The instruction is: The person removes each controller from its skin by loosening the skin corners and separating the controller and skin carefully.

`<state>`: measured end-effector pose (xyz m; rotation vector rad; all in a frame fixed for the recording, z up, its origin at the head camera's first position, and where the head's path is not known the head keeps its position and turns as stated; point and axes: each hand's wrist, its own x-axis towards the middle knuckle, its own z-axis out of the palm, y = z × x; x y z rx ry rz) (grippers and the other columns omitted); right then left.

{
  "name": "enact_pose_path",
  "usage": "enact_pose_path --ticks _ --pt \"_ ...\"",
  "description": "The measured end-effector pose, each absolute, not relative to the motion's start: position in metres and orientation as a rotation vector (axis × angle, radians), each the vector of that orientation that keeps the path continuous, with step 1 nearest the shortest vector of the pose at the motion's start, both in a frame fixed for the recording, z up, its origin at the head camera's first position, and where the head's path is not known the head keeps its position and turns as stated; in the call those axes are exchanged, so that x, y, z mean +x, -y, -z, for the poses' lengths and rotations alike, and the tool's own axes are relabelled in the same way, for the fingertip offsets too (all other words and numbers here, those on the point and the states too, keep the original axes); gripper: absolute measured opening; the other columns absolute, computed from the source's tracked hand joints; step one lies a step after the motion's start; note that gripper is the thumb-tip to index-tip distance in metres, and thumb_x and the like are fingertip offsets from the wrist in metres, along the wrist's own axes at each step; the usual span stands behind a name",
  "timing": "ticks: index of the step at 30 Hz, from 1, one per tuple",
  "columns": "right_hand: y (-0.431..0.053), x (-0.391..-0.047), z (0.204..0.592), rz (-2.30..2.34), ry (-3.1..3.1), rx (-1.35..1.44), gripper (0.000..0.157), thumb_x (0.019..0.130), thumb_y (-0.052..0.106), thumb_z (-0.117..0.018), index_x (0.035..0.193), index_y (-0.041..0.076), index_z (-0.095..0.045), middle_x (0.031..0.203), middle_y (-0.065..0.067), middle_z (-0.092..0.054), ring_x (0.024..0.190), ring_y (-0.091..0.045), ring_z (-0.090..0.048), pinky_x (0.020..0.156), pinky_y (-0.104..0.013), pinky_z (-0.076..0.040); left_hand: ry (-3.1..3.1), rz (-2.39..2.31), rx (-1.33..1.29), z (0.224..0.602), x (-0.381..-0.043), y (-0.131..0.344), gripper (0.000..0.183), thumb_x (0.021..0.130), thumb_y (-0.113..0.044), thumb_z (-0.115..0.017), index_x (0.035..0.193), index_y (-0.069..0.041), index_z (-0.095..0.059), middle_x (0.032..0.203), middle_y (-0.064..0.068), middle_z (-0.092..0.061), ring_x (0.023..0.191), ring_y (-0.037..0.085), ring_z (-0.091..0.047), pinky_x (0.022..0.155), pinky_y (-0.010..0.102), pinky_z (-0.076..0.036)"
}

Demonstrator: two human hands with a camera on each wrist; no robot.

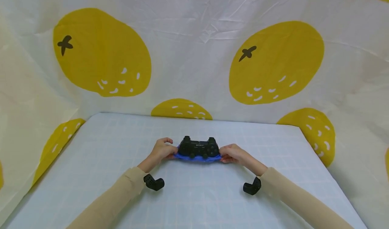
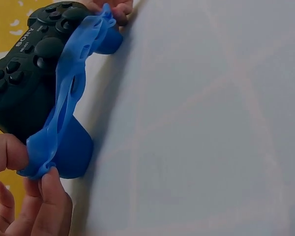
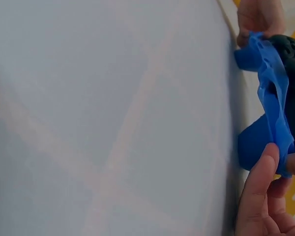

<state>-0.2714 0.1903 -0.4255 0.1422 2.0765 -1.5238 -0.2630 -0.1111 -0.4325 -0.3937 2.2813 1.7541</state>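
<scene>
A black Sony game controller (image 1: 199, 148) stands at the middle of the table with its button face toward me. Along its lower side runs a blue silicone controller cover (image 2: 71, 81), its edge folded and stretched and its grip ends below the controller. My left hand (image 1: 163, 149) pinches the cover's left end between thumb and fingers, seen close in the left wrist view. At the other end my right hand (image 1: 233, 153) pinches the cover's right edge, thumb against the controller side. The cover's back is hidden behind its folded rim.
A pale checked cloth covers the table (image 1: 194, 195). Behind and at the sides hangs a white curtain (image 1: 188, 53) printed with big yellow fruit. A black wrist camera (image 1: 154, 182) sits on the left sleeve, and another camera (image 1: 252, 186) on the right.
</scene>
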Motion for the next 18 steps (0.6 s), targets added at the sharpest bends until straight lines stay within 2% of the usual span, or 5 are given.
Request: enact_pose_path --ticks 8,13,18 --pt "-0.1938 -0.2713 0.4291 1.465 -2.141 0.145 0.032 0.088 0.01 -0.058 0.114 -0.009 -0.061 0.06 0.003 -0.056 0.052 -0.004 -0.054 0.053 -0.015 -0.05 -2.355 -1.682 -0.338 0.4385 -0.2612 0.1092 0.038 0.071 0.001 -0.072 0.105 -0.001 -0.058 0.07 0.005 -0.063 0.055 0.011 -0.056 0.051 0.022 -0.053" --pt "-0.1939 -0.2718 0.4269 1.39 -2.256 0.128 0.027 0.087 0.011 -0.061 0.106 -0.006 -0.067 0.061 0.002 -0.056 0.051 -0.005 -0.052 0.052 -0.016 -0.05 -2.393 -1.641 -0.309 0.4367 -0.2614 0.1084 0.035 0.072 -0.001 -0.071 0.107 -0.002 -0.066 0.075 0.006 -0.066 0.057 0.012 -0.055 0.054 0.024 -0.054" --pt "-0.1919 -0.2716 0.4246 1.411 -2.226 0.114 0.033 0.091 0.011 -0.06 0.116 -0.01 -0.063 0.068 0.002 -0.061 0.057 -0.005 -0.057 0.057 -0.017 -0.053 -2.466 -1.61 -0.263 0.4337 -0.2552 0.1074 0.028 0.076 -0.003 -0.069 0.103 -0.002 -0.073 0.082 0.007 -0.069 0.06 0.011 -0.056 0.056 0.023 -0.054"
